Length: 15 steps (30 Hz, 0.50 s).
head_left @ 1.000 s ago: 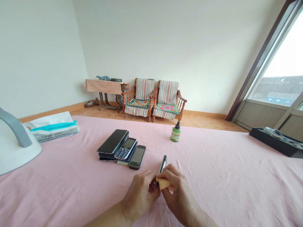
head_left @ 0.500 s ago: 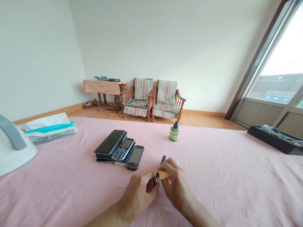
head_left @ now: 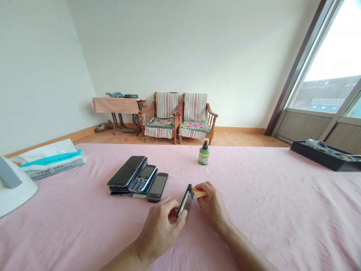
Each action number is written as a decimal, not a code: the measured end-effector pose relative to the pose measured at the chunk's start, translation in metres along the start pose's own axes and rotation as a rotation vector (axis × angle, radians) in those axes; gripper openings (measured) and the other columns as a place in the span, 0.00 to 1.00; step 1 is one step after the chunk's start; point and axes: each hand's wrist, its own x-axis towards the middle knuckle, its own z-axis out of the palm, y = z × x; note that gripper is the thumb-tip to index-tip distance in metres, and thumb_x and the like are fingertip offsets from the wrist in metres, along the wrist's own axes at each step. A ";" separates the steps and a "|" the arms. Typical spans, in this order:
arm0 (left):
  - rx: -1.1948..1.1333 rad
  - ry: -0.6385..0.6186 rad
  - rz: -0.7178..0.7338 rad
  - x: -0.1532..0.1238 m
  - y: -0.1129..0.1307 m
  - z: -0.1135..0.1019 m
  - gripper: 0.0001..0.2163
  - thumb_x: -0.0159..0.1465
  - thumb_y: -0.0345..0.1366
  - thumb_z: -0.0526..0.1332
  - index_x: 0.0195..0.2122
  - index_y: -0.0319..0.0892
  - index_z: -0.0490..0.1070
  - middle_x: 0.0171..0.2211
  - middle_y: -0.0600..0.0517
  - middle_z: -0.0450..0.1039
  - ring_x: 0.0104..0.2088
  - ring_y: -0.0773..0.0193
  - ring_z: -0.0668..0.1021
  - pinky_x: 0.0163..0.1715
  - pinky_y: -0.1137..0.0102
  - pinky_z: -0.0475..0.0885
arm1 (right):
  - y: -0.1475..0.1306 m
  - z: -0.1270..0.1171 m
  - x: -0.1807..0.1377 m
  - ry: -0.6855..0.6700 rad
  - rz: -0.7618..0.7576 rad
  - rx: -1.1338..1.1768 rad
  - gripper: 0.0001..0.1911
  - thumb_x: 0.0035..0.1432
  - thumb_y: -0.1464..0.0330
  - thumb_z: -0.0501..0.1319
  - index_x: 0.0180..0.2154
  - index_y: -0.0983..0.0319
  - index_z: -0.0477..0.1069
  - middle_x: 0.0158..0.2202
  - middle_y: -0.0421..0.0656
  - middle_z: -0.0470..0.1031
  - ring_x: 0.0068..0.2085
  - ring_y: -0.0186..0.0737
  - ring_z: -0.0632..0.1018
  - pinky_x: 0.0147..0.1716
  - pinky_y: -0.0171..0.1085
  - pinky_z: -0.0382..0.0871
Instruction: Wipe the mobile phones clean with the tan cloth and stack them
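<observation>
My left hand (head_left: 162, 227) grips a dark mobile phone (head_left: 184, 200) by its near end, tilted up on edge above the pink tablecloth (head_left: 267, 210). My right hand (head_left: 212, 205) pinches a small yellow cloth (head_left: 199, 193) and presses it against the phone's far upper end. Just left of the hands lies a pile of several phones (head_left: 137, 181), smartphones and a keypad phone, overlapping one another.
A small green bottle (head_left: 204, 153) stands beyond the hands. A white and teal packet (head_left: 47, 160) and a white rounded object with a grey handle (head_left: 12, 186) lie at the left. A black tray (head_left: 324, 156) holds items at the right. Two striped chairs (head_left: 177, 117) stand behind.
The phone has turned in my left hand from nearly edge-on to a tilt showing its face. My right hand with the cloth has shifted up to the phone's far end. The view has tilted slightly.
</observation>
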 end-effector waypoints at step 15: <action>-0.344 -0.061 -0.274 0.002 -0.004 -0.004 0.12 0.59 0.42 0.58 0.28 0.38 0.74 0.23 0.50 0.76 0.23 0.62 0.76 0.23 0.73 0.68 | 0.011 -0.001 0.007 0.005 0.106 -0.007 0.16 0.42 0.81 0.53 0.30 0.64 0.76 0.30 0.42 0.74 0.32 0.36 0.74 0.32 0.32 0.65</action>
